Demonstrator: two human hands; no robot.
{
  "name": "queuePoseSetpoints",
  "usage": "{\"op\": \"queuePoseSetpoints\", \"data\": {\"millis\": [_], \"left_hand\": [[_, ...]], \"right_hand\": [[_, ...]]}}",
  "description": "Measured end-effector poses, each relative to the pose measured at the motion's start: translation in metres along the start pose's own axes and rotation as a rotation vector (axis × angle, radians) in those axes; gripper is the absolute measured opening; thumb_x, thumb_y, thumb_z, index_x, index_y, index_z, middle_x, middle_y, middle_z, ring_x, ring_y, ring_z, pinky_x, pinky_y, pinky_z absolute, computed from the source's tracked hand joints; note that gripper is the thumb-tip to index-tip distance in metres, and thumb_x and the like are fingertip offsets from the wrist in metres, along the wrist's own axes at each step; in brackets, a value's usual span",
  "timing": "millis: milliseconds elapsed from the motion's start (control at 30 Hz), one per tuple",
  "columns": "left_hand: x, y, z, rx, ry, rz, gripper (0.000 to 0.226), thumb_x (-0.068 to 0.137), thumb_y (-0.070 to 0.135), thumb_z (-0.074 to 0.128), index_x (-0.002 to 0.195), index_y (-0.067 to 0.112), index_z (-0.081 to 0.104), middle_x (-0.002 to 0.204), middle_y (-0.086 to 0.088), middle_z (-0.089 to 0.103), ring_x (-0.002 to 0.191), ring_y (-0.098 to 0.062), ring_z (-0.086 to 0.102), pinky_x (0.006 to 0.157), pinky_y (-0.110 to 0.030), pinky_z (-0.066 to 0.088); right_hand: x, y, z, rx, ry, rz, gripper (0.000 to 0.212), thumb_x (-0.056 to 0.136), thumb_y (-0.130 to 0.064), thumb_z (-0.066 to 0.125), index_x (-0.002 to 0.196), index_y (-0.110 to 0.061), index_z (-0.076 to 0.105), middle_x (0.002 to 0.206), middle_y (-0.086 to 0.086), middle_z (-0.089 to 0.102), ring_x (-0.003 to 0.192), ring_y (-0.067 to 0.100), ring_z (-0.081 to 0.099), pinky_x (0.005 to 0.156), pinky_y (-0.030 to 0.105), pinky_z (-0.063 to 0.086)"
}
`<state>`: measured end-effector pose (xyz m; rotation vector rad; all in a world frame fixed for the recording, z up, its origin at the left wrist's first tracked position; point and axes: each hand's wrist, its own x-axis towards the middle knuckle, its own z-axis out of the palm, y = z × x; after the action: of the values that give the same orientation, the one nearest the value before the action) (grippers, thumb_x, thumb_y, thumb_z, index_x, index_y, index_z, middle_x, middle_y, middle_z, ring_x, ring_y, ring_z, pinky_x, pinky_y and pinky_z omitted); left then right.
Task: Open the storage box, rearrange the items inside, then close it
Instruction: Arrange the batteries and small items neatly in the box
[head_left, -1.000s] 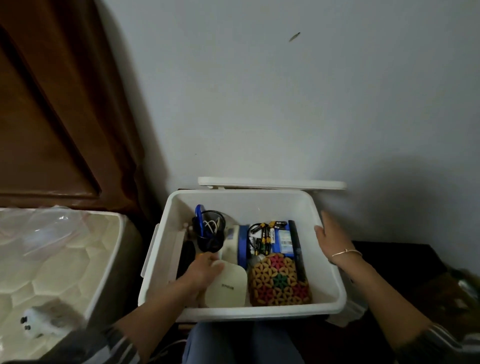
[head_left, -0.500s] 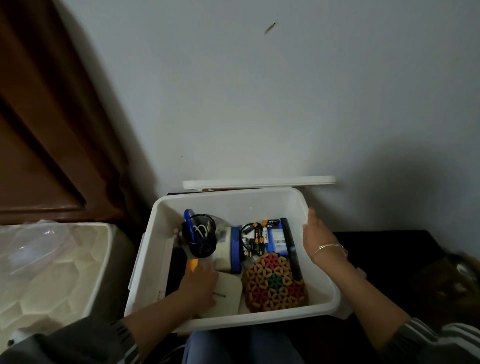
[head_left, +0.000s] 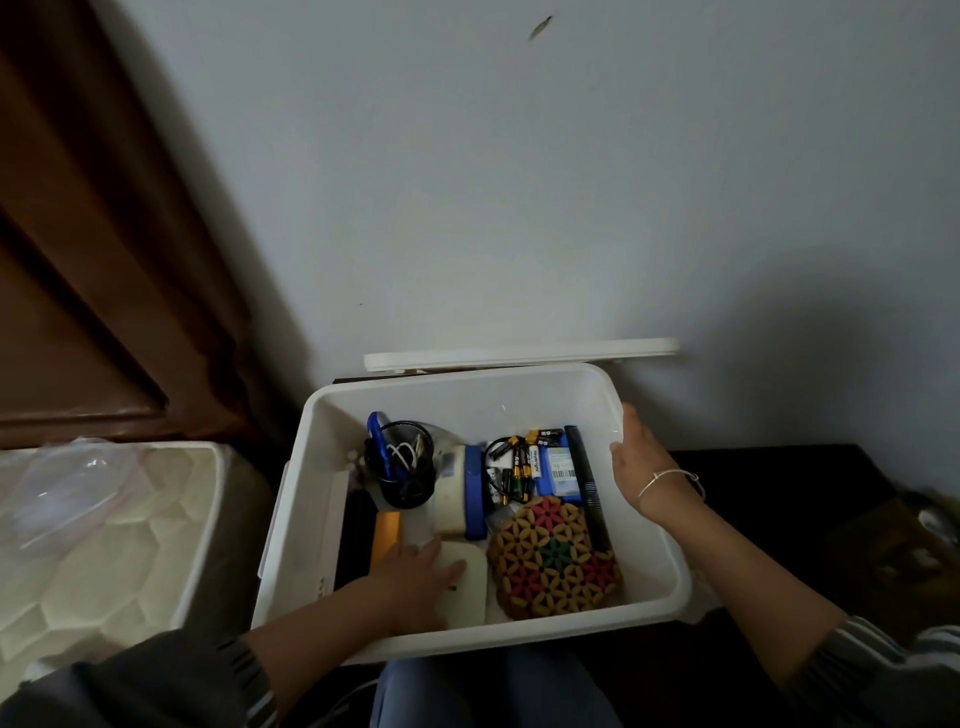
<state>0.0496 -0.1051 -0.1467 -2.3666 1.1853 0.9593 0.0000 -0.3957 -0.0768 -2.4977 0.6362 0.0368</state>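
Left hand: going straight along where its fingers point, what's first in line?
Probably the woven mat: the left hand lies flat on the white pad, fingers pointing right at the mat's near edge. Height difference is hard to judge.

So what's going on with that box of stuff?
A person is sorting through a white storage box in front of them. Its lid stands open at the back, by the wall. Their left hand rests on a flat white pad at the front of the box, and their right hand holds the right rim. A mesh cup, batteries and a patterned mat lie inside.
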Motion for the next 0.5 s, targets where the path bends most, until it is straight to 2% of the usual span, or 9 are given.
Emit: {"op": "queuePoseSetpoints", "data": {"millis": [133, 300, 500], "left_hand": [[-0.0022, -0.0007, -0.0012, -0.006, -0.006, -0.002, 0.078, 0.093, 0.05, 0.05, 0.155, 0.029, 0.009, 0.16, -0.021, 0.006, 0.141, -0.043, 0.022, 0.116, -0.047, 0.018], [-0.0019, 0.0005, -0.0036, -0.019, 0.008, -0.002, 0.073, 0.093, 0.049, 0.047, 0.154, 0.031, 0.012, 0.157, -0.019, 0.014, 0.137, -0.041, 0.026, 0.114, -0.045, 0.022], [0.0045, 0.0002, -0.0012, -0.032, -0.017, -0.005, 0.078, 0.091, 0.053, 0.047, 0.155, 0.032, 0.007, 0.158, -0.019, 0.005, 0.143, -0.04, 0.013, 0.117, -0.047, 0.015]], "right_hand": [[-0.0006, 0.0, -0.0004, 0.025, 0.005, -0.032, 0.053, 0.097, -0.007, 0.037, 0.145, -0.006, 0.015, 0.135, 0.02, 0.043, 0.114, 0.032, 0.05, 0.098, 0.039, 0.044], [-0.0002, 0.0014, -0.0024, 0.055, -0.024, -0.055, 0.057, 0.095, -0.003, 0.042, 0.145, -0.006, 0.015, 0.137, 0.02, 0.04, 0.119, 0.031, 0.047, 0.099, 0.036, 0.041], [-0.0005, 0.0031, -0.0057, 0.13, -0.051, -0.086, 0.055, 0.094, -0.001, 0.042, 0.143, -0.008, 0.019, 0.136, 0.018, 0.041, 0.121, 0.028, 0.045, 0.102, 0.036, 0.04]]}}
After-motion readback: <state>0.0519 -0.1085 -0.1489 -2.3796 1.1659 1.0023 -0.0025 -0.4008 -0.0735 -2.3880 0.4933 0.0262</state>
